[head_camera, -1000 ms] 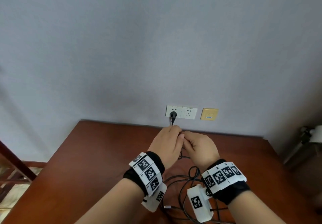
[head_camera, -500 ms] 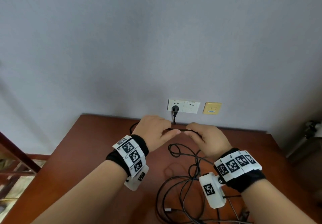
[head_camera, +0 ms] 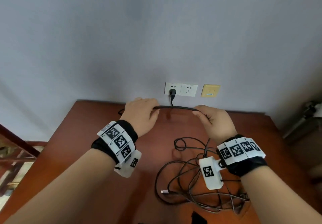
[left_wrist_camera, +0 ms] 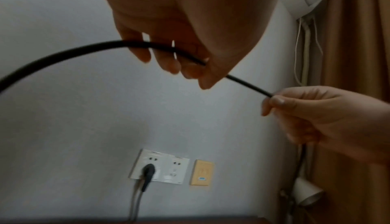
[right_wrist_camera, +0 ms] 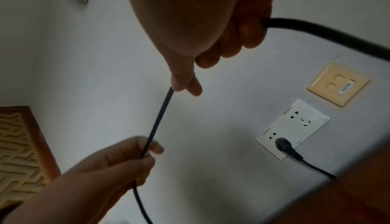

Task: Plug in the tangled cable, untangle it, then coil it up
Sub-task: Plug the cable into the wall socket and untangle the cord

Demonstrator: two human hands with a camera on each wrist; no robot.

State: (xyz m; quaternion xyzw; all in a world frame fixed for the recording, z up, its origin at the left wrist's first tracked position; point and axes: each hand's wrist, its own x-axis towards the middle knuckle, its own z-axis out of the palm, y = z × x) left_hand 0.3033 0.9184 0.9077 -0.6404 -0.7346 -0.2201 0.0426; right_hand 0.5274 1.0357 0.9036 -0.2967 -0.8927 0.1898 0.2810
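Note:
A black cable [head_camera: 174, 107] runs nearly straight between my two hands above the brown table [head_camera: 87, 136]. My left hand [head_camera: 142, 115] curls its fingers [left_wrist_camera: 166, 62] round the cable [left_wrist_camera: 84, 46]. My right hand [head_camera: 215, 121] pinches the cable [right_wrist_camera: 160, 119] between thumb and forefinger. The cable's black plug [head_camera: 172, 92] sits in the left white wall socket [head_camera: 173, 88]; the plug [left_wrist_camera: 148, 171] and the plug [right_wrist_camera: 283, 146] show in both wrist views. The rest of the cable lies in a tangled heap [head_camera: 196, 185] on the table under my right wrist, with a small connector end [head_camera: 164, 191] at its left.
A second white socket [head_camera: 189, 90] and a yellow wall plate [head_camera: 210, 90] sit right of the plug. A wooden chair frame [head_camera: 15, 147] stands off the table's left edge. A pale lamp-like object [head_camera: 313, 108] stands at the far right by a curtain [left_wrist_camera: 358, 61].
My hands have drawn apart, the left going left and the right going right, so a longer stretch of cable is now pulled straight between them.

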